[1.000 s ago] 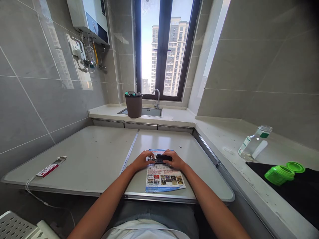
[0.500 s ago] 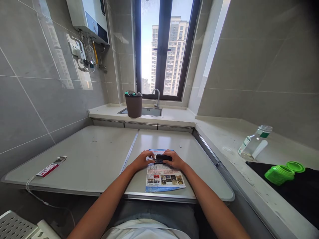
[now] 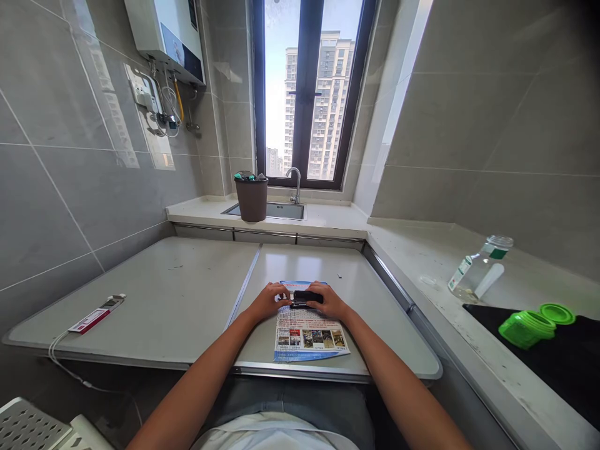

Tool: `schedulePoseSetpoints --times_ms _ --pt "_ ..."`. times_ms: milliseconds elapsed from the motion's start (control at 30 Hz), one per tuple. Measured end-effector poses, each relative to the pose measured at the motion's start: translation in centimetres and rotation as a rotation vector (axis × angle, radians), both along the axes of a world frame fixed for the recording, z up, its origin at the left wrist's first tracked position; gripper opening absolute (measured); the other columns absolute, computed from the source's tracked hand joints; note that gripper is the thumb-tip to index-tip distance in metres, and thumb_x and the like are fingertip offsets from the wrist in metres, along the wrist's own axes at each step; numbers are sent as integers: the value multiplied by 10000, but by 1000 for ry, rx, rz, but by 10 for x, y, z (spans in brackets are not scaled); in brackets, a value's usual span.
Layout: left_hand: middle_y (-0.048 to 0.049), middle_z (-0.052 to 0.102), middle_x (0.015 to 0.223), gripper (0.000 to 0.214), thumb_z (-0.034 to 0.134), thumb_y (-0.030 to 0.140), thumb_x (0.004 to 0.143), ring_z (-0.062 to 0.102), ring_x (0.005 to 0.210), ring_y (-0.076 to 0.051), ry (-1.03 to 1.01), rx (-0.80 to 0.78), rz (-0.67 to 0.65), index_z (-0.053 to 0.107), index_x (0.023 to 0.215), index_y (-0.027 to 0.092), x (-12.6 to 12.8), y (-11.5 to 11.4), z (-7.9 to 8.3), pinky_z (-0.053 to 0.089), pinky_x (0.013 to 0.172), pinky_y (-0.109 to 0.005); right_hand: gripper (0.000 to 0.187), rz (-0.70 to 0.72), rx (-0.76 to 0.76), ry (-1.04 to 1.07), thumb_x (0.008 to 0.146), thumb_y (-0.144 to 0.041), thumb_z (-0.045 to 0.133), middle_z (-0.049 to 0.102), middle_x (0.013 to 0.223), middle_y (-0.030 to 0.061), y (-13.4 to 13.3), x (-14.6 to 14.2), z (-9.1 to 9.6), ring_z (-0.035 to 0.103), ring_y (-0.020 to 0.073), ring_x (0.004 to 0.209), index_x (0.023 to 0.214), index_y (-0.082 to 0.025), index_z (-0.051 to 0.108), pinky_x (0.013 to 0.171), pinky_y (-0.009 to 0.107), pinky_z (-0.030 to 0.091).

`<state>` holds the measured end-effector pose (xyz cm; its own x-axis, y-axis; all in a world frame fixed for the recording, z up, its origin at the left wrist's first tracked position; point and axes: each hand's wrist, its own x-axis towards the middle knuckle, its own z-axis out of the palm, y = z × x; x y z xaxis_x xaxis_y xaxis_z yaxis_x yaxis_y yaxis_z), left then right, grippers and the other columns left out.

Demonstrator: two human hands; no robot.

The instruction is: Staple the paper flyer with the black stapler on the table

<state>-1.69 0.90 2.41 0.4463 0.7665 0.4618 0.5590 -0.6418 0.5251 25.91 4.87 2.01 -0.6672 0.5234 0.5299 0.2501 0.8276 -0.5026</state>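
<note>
A black stapler [image 3: 307, 296] with a shiny metal part lies crosswise over a printed leaflet [image 3: 312, 340] on the table [image 3: 201, 300]. My right hand [image 3: 330, 301] is closed round the stapler's right end, thumb below and fingers above. At the other end, the fingers of my left hand [image 3: 269, 301] pinch the stapler's metal left tip. The leaflet shows red and black print, a row of small pictures and a blue lower edge; my hands and the stapler cover part of its upper half.
On the left of the table lies a red-and-white box [image 3: 96, 315] with a white cord. A brown bin [image 3: 252, 199] stands by the sink [image 3: 285, 211]. The right counter holds a clear jar [image 3: 478, 272] and an open green container [image 3: 525, 329]. A white perforated seat [image 3: 32, 425] is at lower left.
</note>
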Motion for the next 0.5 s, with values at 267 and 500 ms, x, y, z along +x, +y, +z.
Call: schedulePoseSetpoints --times_ms 267,500 --pt "-33 738 900 182 711 387 919 646 853 -189 -28 6 2 707 880 209 0 -1 1 425 905 -368 365 -8 18 -1 926 -540 685 698 978 100 2 0 -1 616 245 906 1047 -198 721 816 376 478" --pt "-12 740 896 148 724 347 914 642 807 -171 -56 33 -18 696 859 212 0 1 -2 429 871 -348 336 -9 19 11 930 -526 683 687 941 77 1 0 0 607 245 907 1047 -212 709 827 374 469"
